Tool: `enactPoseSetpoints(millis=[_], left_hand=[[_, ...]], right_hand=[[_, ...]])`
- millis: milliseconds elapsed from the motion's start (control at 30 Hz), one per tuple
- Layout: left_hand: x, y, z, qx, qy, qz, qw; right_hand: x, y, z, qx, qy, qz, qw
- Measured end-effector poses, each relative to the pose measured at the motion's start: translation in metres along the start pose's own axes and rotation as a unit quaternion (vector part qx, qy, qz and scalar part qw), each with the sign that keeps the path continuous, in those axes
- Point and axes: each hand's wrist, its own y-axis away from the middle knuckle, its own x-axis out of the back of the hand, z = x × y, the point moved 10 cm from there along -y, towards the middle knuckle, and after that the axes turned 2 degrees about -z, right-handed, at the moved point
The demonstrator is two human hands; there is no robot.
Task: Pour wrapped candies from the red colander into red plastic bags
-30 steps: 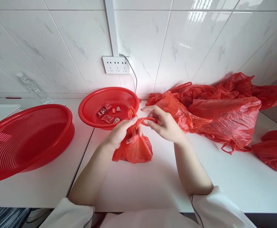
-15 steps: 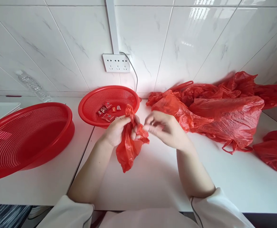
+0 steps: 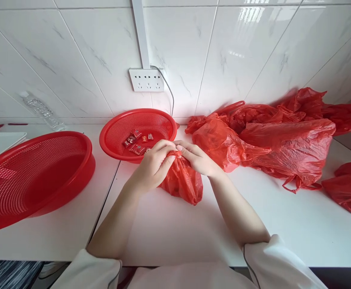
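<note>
The red bag [image 3: 184, 182] is at the counter's [image 3: 175, 233] middle, its gathered neck pinched by the left hand [image 3: 154, 165] and right hand [image 3: 196, 157], fingertips meeting; both forearms [image 3: 115, 222] angle inward, before the smaller basket [image 3: 115, 132].

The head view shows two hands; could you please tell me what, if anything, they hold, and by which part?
The left hand and right hand both hold a red plastic bag by its gathered top.
</note>
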Motion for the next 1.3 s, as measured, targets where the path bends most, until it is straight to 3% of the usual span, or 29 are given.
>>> enactPoseSetpoints(millis=[167, 267, 433, 600, 733, 900, 1033, 1167, 1300], left_hand=[[-0.014, -0.002, 0.006, -0.049, 0.060, -0.043, 0.996], [-0.018, -0.002, 0.005, -0.031, 0.092, -0.060, 0.993], [-0.010, -0.003, -0.001, -0.009, 0.104, -0.039, 0.994], [-0.001, -0.006, -0.021, 0.034, 0.117, -0.026, 0.992], [0.000, -0.004, -0.042, 0.096, 0.155, -0.060, 0.981], [0.018, 0.001, -0.069, 0.166, 0.156, -0.044, 0.973], [0.012, 0.000, -0.080, 0.188, 0.161, -0.065, 0.967], [-0.002, -0.002, -0.082, 0.207, 0.104, -0.086, 0.969], [-0.012, 0.004, -0.082, 0.244, 0.033, -0.136, 0.960]], right_hand=[[0.007, 0.006, -0.001, -0.004, 0.008, -0.029, 1.000], [0.020, 0.010, -0.004, 0.000, 0.068, 0.004, 0.998], [0.039, 0.019, -0.021, 0.032, 0.184, 0.073, 0.980], [0.048, 0.033, -0.034, 0.065, 0.283, 0.091, 0.953], [0.064, 0.051, -0.027, 0.035, 0.313, 0.088, 0.945], [0.093, 0.088, -0.019, -0.011, 0.337, 0.086, 0.937], [0.106, 0.108, -0.019, -0.022, 0.358, 0.080, 0.930], [0.103, 0.109, -0.025, -0.020, 0.411, 0.086, 0.907], [0.078, 0.096, -0.018, -0.025, 0.464, 0.106, 0.879]])
